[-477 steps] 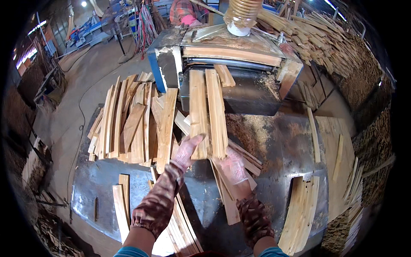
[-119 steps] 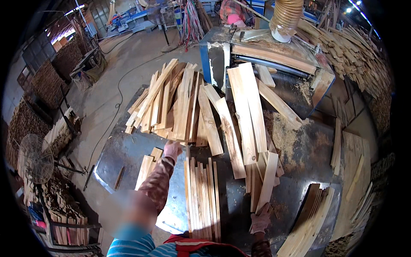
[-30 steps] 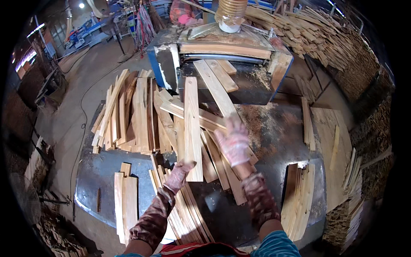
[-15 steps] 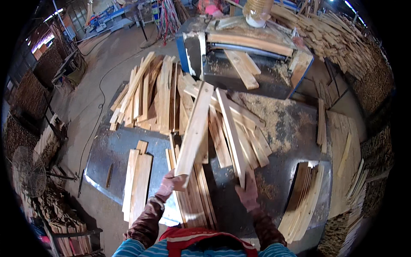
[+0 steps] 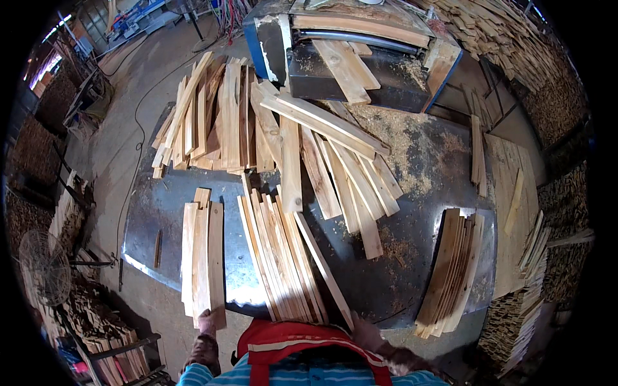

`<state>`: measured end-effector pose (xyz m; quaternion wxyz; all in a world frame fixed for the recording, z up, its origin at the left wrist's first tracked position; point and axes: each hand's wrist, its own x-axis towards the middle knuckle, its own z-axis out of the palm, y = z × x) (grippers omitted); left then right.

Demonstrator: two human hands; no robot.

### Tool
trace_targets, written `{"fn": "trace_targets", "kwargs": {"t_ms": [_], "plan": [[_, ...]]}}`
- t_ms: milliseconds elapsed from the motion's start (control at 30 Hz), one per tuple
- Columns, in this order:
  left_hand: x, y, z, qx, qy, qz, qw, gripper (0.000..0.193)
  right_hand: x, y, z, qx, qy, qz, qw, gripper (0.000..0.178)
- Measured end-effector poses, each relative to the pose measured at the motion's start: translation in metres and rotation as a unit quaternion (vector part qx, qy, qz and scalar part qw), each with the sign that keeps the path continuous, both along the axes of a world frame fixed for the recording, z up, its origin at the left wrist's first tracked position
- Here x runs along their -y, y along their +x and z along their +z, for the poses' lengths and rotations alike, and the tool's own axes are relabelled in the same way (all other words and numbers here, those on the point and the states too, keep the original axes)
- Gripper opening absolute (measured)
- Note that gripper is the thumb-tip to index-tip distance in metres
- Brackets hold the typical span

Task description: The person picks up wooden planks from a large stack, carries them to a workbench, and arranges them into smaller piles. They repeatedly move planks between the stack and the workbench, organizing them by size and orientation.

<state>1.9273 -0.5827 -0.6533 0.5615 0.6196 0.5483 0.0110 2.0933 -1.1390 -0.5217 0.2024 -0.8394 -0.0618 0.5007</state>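
My left hand [image 5: 207,323], in a faded pinkish glove, is closed at the near end of a pale board [image 5: 201,257] in a small stack on the left of the metal table. My right hand [image 5: 366,333], gloved alike, is low beside my red apron [image 5: 302,338]. It grips the near end of a narrow board [image 5: 324,262], which slants up and left toward the middle row. That row of boards [image 5: 273,251] lies side by side directly in front of me, several narrow faces upward. The fingers of both hands show only in part.
Loose boards [image 5: 235,122] lie heaped across the table's far side. Behind them stands a blue-sided machine [image 5: 360,71] with boards at its opening. Another board stack [image 5: 450,273] lies at right, and sawdust [image 5: 412,151] covers part of the table [image 5: 412,257]. A caged fan [image 5: 44,267] stands far left.
Both hands came down toward me from holding two raised boards. The left moved left onto the left stack, where another board shows; the right lowered its board beside the middle row. My view tilted down.
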Motion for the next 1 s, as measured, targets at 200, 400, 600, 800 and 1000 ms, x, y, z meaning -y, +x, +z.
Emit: {"fn": "trace_targets", "kwargs": {"t_ms": [200,400,600,800,1000], "plan": [[0.024,0.099,0.077,-0.249,0.256,-0.115,0.927,0.046,-0.053,0.076,-0.01,0.149,0.083,0.235,0.957,0.084],[0.069,0.241,0.103,-0.018,0.362,-0.206,0.909,0.07,-0.054,0.164,-0.033,0.16,0.106,0.211,0.958,0.058],[0.149,0.465,0.098,0.141,0.29,-0.383,0.866,0.075,-0.152,0.309,-0.008,0.355,0.137,-0.065,0.923,0.057],[0.166,0.583,0.074,-0.044,0.272,-0.418,0.866,0.087,-0.185,0.37,-0.069,0.528,-0.027,0.021,0.848,0.075],[0.125,0.584,0.067,0.187,-0.123,-0.327,0.918,0.029,-0.17,0.392,-0.094,0.56,-0.133,0.073,0.814,0.067]]}}
